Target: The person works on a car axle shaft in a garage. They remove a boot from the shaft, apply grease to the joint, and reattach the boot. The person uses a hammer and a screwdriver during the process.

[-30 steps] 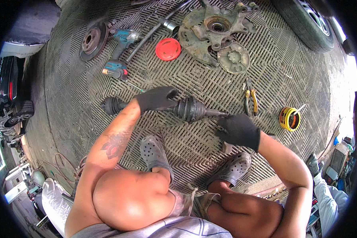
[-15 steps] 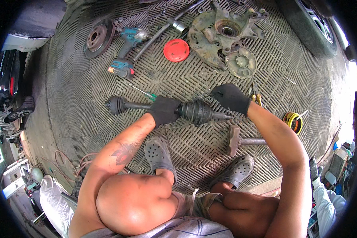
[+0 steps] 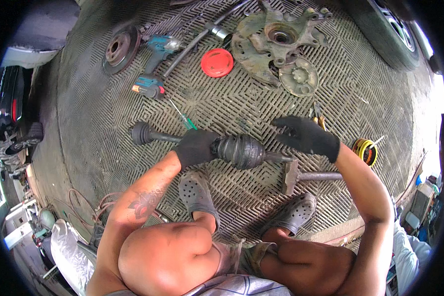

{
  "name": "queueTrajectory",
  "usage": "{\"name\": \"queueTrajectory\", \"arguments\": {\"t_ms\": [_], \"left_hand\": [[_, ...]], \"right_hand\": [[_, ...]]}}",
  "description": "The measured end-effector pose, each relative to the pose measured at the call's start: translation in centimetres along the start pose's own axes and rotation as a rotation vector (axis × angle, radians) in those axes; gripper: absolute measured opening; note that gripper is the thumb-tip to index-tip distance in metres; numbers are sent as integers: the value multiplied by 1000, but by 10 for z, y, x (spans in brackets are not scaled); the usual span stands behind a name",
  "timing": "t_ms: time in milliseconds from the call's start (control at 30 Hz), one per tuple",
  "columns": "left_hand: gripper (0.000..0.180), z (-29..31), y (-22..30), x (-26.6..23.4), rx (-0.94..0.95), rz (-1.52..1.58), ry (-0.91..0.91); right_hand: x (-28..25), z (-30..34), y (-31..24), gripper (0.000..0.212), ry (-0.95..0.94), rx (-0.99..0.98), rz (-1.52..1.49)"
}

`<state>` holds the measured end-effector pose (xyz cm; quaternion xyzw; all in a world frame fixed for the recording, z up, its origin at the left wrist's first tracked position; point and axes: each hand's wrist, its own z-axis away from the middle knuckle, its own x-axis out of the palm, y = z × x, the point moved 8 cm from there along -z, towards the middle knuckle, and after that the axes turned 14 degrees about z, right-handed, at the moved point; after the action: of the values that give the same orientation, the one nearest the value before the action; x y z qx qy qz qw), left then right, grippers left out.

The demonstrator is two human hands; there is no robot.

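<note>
A drive axle [image 3: 241, 152] with black ribbed rubber boots lies across in front of me, its splined right end slanting toward me. My left hand [image 3: 196, 147], in a black glove, is closed round it just left of the larger boot. My right hand [image 3: 306, 135], gloved too, hangs open with fingers apart, just above and right of that boot, and I see nothing in it. Behind it, partly covered, are pliers [image 3: 320, 121] with yellowish handles. A hammer [image 3: 292, 177] lies by the axle's right end. A green-handled screwdriver [image 3: 189, 123] rests beyond my left hand.
On the ribbed floor mat [image 3: 182, 98] are a cordless impact wrench [image 3: 155, 64], brake disc [image 3: 118, 48], long bar [image 3: 190, 47], red lid [image 3: 217, 62], steering knuckle [image 3: 281, 37] and round metal plate [image 3: 299, 76]. A yellow-rimmed tin [image 3: 365, 152] stands at right, a wheel [image 3: 385, 37] far right.
My right hand has gone from pinched fingers to open, moving right and toward me, away from the boot. The axle's right end has swung nearer to me, and my left hand has shifted slightly left.
</note>
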<state>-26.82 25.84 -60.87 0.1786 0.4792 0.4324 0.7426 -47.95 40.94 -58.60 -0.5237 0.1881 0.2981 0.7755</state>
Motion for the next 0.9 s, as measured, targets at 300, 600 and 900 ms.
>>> {"name": "queueTrajectory", "arguments": {"t_ms": [300, 600, 900], "left_hand": [[64, -31, 4, -22, -133, -1, -72], [103, -27, 80, -1, 223, -260, 128], [48, -40, 81, -35, -86, -757, 84]], "right_hand": [[22, 4, 2, 49, -111, 110, 115], [31, 0, 15, 42, -138, 112, 302], [60, -27, 54, 30, -65, 135, 407]]}}
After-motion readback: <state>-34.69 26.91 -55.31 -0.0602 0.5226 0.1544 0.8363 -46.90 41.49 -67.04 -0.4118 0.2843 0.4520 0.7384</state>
